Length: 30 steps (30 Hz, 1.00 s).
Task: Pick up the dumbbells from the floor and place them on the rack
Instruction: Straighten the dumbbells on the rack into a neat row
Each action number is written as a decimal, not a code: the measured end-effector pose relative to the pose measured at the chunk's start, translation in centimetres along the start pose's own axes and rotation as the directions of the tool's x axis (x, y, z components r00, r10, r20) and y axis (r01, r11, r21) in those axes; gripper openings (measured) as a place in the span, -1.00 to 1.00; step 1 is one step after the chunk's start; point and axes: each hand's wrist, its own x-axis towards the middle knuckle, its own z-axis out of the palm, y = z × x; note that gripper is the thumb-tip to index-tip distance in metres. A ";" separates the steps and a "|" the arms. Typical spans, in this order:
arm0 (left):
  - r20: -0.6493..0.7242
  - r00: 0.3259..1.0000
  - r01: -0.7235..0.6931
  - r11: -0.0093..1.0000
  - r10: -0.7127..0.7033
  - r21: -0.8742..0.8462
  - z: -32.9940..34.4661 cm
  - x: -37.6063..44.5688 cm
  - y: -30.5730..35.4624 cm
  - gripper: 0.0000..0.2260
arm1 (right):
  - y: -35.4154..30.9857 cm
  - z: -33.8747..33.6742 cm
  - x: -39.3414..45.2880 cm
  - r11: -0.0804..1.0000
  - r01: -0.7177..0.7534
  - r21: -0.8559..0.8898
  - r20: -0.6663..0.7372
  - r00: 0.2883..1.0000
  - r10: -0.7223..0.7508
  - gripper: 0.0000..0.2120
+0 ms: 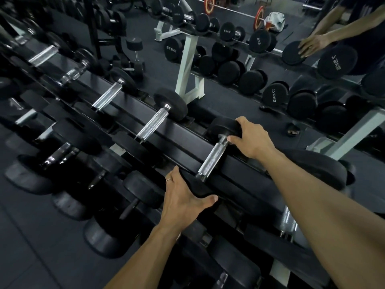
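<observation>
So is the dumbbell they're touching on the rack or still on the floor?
On the rack. The dumbbell lies across the rack's top rail, left hand on its near head, right hand on its far head.

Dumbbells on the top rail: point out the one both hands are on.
The nearest dumbbell: left hand holds its near head, right hand its far head. The others sit untouched.

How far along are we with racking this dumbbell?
Done: the dumbbell lies across the top rack rail. In hand: left hand grips its near head, right hand its far head. Left: let go; whether any remain on the floor is not visible.
</observation>
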 end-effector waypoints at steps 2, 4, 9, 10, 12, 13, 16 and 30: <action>0.000 1.000 0.003 1.000 -0.003 0.011 -0.1 0.1 -0.1 0.14 | -0.1 0.1 0.0 1.000 -0.003 -0.005 0.000 1.000 0.003 -0.57; 0.016 1.000 0.004 1.000 -0.004 0.019 -0.4 0.2 0.0 0.14 | -0.1 0.2 0.1 1.000 -0.007 -0.004 -0.005 1.000 0.007 -0.57; 0.021 1.000 0.005 1.000 -0.005 0.027 -0.5 0.4 -0.2 0.13 | 0.2 0.4 0.1 1.000 -0.011 -0.010 -0.017 1.000 0.011 -0.58; 0.017 1.000 0.003 1.000 -0.003 0.027 -0.5 0.4 -0.2 0.13 | 0.2 0.5 0.1 1.000 -0.011 -0.009 -0.022 1.000 0.011 -0.58; 0.007 1.000 -0.002 0.999 0.002 0.040 -0.4 0.3 -0.1 0.14 | 0.3 0.6 0.1 1.000 -0.017 0.004 -0.029 0.999 0.017 -0.58; -0.001 1.000 -0.005 0.999 0.005 0.051 -0.4 0.2 0.0 0.14 | 0.4 0.6 0.0 1.000 -0.018 0.014 -0.028 0.999 0.018 -0.57; -0.026 1.000 -0.006 0.996 0.009 0.085 -0.2 -0.2 0.4 0.18 | 0.6 0.2 -0.6 0.999 -0.014 0.030 0.008 1.000 0.013 -0.51; -0.187 0.937 -0.248 0.937 0.296 0.245 3.4 -9.4 3.2 -0.08 | 3.2 -3.6 -10.7 0.984 0.149 -0.100 -0.056 0.986 -0.155 -0.49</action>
